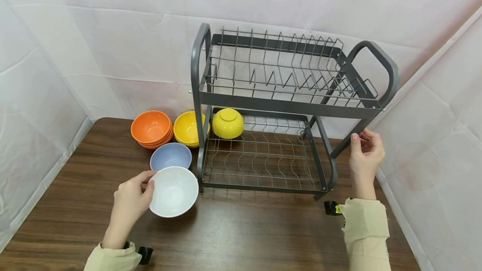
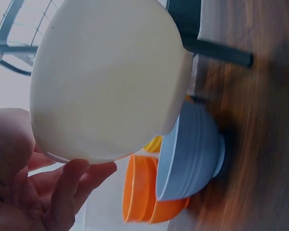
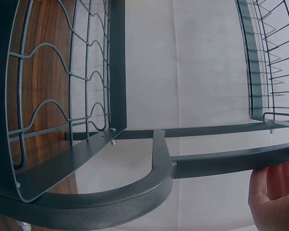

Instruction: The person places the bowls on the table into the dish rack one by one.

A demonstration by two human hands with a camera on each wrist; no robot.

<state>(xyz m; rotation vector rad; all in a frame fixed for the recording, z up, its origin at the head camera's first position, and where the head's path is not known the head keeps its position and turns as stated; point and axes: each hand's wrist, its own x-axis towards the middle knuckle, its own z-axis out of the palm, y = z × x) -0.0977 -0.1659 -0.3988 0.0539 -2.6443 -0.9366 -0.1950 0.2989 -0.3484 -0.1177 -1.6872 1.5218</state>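
My left hand (image 1: 132,198) pinches the rim of a white bowl (image 1: 175,191) between thumb and fingers. The bowl is held above the table with its inside up; its pale outside (image 2: 106,82) fills much of the left wrist view. Just behind it a light blue bowl (image 1: 171,156) stands on the table. My right hand (image 1: 367,154) holds the right upright of a grey two-tier dish rack (image 1: 290,106), its fingertips partly hidden behind the bar in the right wrist view. A yellow bowl (image 1: 228,123) sits upside down at the left of the lower tier.
Stacked orange bowls (image 1: 152,126) and stacked yellow bowls (image 1: 186,128) stand left of the rack on the dark wooden table (image 1: 256,229). White sheeting (image 1: 113,45) hangs behind and at both sides. The upper tier has upright wire dividers (image 1: 278,53).
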